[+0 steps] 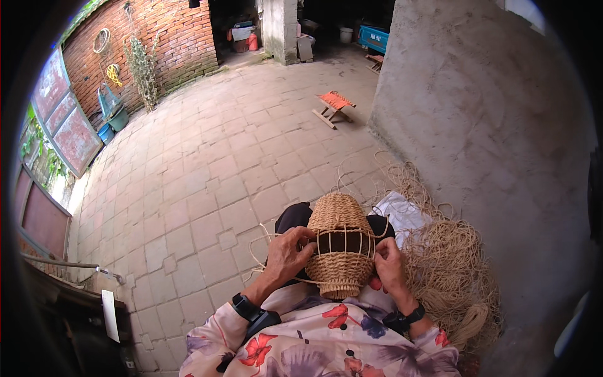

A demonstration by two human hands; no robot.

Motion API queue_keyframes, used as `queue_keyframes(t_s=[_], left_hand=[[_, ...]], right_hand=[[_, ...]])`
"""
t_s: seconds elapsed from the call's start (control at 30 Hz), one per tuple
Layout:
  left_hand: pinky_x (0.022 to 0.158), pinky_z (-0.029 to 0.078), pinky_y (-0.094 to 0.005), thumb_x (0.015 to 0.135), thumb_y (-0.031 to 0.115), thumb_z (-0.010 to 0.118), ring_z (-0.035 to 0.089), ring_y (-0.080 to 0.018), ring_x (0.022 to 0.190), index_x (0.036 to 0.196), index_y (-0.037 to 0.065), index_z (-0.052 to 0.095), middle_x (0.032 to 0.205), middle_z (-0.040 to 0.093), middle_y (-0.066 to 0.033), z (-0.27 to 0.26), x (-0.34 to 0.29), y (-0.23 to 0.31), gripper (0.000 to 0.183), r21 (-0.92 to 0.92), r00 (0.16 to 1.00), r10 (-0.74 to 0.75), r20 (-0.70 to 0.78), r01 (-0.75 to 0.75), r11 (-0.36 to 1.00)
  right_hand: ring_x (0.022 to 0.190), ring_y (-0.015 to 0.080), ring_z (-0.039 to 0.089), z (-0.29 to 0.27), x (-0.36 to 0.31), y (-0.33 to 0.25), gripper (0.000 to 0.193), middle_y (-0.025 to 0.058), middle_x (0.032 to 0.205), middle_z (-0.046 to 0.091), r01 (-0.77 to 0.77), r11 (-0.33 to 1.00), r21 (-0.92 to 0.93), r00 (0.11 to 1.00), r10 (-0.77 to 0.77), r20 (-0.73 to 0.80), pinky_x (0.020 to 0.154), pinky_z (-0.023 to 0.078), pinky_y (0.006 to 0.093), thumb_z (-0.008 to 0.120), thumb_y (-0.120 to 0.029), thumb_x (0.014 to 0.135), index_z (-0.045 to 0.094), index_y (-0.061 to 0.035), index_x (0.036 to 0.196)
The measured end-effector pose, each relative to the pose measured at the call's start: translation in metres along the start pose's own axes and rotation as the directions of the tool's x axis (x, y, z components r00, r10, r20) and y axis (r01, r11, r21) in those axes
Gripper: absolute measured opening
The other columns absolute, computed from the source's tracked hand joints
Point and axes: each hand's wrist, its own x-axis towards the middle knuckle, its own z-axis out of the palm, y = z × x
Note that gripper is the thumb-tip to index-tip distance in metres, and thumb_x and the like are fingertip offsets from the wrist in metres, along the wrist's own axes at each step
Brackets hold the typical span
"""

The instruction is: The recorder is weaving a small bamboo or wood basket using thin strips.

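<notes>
A woven basket of tan twisted cord rests on its side across my lap. Both its ends are closely woven, and a band of bare upright ribs lies between them. My left hand is closed at the basket's left edge, thumb and fingertips against the ribs. At the right edge my right hand pinches a thin strand of cord beside the weave; its fingertips are partly hidden. Loose cord ends loop out to the left of my left hand.
To my right, a big tangled heap of cord lies against a grey wall, with a white cloth beside it. A low folding stool with an orange seat stands ahead on the paving. A metal gate is at left.
</notes>
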Motion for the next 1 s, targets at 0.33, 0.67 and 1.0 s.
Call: queue_keyframes(t_s=[0.33,0.67,1.0], left_hand=[[0.059,0.047,-0.0338,0.08,0.007,0.066,0.057,-0.0212,0.059,0.098,0.006,0.06,0.09,0.06,-0.0079,0.0,-0.012,-0.011,0.02,0.025,0.977,-0.074,-0.201,0.081,0.996],[0.059,0.049,-0.0332,0.08,0.014,0.067,0.06,-0.0213,0.06,0.099,0.007,0.064,0.097,0.061,-0.0083,-0.012,0.007,0.007,0.021,-0.04,0.997,0.021,-0.08,-0.024,0.999],[0.058,0.05,-0.04,0.08,0.007,0.061,0.064,-0.0347,0.066,0.084,0.005,0.06,0.071,0.063,-0.018,-0.066,0.082,-0.073,0.004,0.213,0.953,0.195,-0.232,-0.146,0.966]], right_hand=[[0.062,0.0361,0.063,0.011,0.038,-0.064,0.018,0.0119,0.062,0.061,0.201,0.932,-0.301,0.97,-0.148,0.191,0.058,0.049,0.0453,0.06,-0.009,0.077,0.052,-0.0096,0.093],[0.059,0.0369,0.061,0.003,0.021,-0.059,0.013,0.0148,0.059,0.056,0.118,0.952,-0.283,0.989,-0.088,0.117,0.053,0.045,0.0457,0.054,0.0,0.077,0.052,-0.0088,0.087],[0.045,0.0215,0.051,-0.001,0.012,-0.055,0.011,0.0096,0.053,0.048,0.068,0.987,-0.144,0.995,-0.078,-0.063,0.047,0.04,0.033,0.054,0.003,0.076,0.052,-0.0058,0.082]])
